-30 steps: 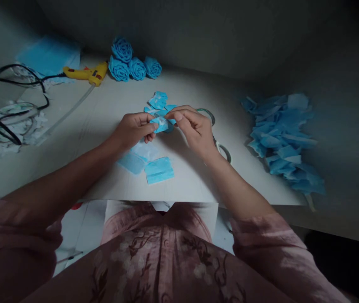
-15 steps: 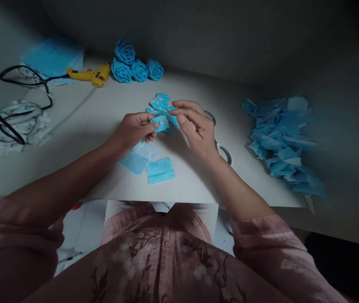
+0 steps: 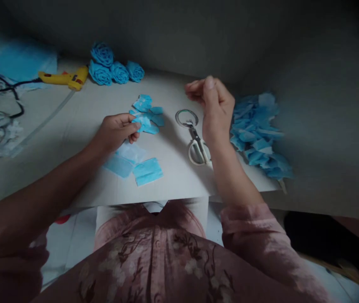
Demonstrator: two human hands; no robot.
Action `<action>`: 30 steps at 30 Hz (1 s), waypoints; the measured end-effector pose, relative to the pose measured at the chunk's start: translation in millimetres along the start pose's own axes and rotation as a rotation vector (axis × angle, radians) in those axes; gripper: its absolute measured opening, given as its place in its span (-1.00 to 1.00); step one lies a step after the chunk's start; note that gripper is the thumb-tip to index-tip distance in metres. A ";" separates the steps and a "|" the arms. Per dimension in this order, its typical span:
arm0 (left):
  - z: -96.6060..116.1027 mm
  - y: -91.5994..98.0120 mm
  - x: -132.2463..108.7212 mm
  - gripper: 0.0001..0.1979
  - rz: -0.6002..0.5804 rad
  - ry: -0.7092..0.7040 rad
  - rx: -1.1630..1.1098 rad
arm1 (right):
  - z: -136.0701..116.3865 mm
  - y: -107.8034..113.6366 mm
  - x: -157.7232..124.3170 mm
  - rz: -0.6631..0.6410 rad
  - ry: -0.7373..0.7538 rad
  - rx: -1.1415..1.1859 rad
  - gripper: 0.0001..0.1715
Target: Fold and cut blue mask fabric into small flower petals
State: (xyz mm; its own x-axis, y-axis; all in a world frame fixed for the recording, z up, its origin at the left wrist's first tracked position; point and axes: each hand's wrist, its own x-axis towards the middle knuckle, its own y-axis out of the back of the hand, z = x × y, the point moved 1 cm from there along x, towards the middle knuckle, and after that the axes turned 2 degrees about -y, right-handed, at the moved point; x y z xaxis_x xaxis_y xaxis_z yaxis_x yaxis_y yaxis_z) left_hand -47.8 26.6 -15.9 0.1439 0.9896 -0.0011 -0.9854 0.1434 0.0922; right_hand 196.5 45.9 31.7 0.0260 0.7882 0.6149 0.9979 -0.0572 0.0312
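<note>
My left hand (image 3: pixel 118 129) pinches a small blue cloth piece (image 3: pixel 138 123) between thumb and fingers. Right behind it lie several more cut blue pieces (image 3: pixel 156 119). Higher up and to the right, my right hand (image 3: pixel 215 103) is raised over the table with its fingers pressed together; whether anything is in them I cannot make out. Just left of its wrist lie scissors (image 3: pixel 198 147) with pale handles, their tip reaching a thin ring (image 3: pixel 176 119). A flat blue rectangle (image 3: pixel 148 171) and paler translucent sheets (image 3: pixel 120 163) rest nearer the table's front edge.
Several blue rolled fabric roses (image 3: pixel 101 73) stand at the back. Left of them is a yellow glue gun (image 3: pixel 62 78) with a clear glue stick and black cable. White scraps (image 3: pixel 7 136) lie far left, a blue sheet stack (image 3: pixel 21 61) behind. Blue cut pieces (image 3: pixel 258 134) are heaped right.
My right hand has lifted away from the blue pieces, up and to the right, and its fingers have closed. My left hand still holds its piece. The whole view has shifted, uncovering the scissors.
</note>
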 end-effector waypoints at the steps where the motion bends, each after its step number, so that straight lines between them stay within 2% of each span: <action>1: -0.2 0.4 0.4 -0.84 0.012 0.005 -0.012 | -1.8 8.2 6.6 0.039 -0.026 -0.003 -0.48; 4: -0.3 0.6 0.9 -0.88 0.031 0.020 -0.051 | 3.9 35.0 17.5 0.022 -0.079 -0.127 -0.38; 7: 0.0 0.6 0.6 -0.89 0.042 0.007 -0.074 | 26.5 62.2 9.8 -0.082 -0.151 -0.370 -0.34; 9: 0.0 0.4 0.6 -0.87 0.030 -0.004 -0.082 | 42.4 78.0 -2.8 -0.108 -0.176 -0.508 -0.43; 12: -0.1 -0.2 1.2 -0.85 0.026 -0.005 -0.090 | 54.5 91.8 -23.2 -0.140 -0.266 -0.705 -0.73; 14: -0.2 -0.7 1.5 -0.86 0.035 0.013 -0.087 | 54.1 92.3 -33.9 -0.187 -0.348 -0.792 -0.85; 17: 0.2 -1.1 0.8 -0.84 0.037 0.030 -0.065 | 49.3 83.0 -43.6 -0.224 -0.428 -0.851 -0.87; 21: 2.2 -0.9 -1.8 -0.79 0.025 -0.013 -0.031 | 49.8 69.2 -47.4 -0.170 -0.431 -0.891 -0.89; 25: 4.8 -1.1 -3.0 -0.82 0.040 -0.020 -0.041 | 57.8 67.1 -47.9 -0.120 -0.478 -0.899 -0.87; 30: 4.6 -0.6 -3.9 -0.87 0.039 0.014 -0.019 | 65.4 70.6 -54.0 -0.004 -0.567 -0.727 -0.90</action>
State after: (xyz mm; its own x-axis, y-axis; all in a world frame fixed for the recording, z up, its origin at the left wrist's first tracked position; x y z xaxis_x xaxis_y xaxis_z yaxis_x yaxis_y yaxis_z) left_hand -47.4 22.6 -11.4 0.1047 0.9944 -0.0116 -0.9917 0.1053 0.0731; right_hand 269.5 39.3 -50.8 0.2397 0.9604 0.1419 0.7196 -0.2739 0.6380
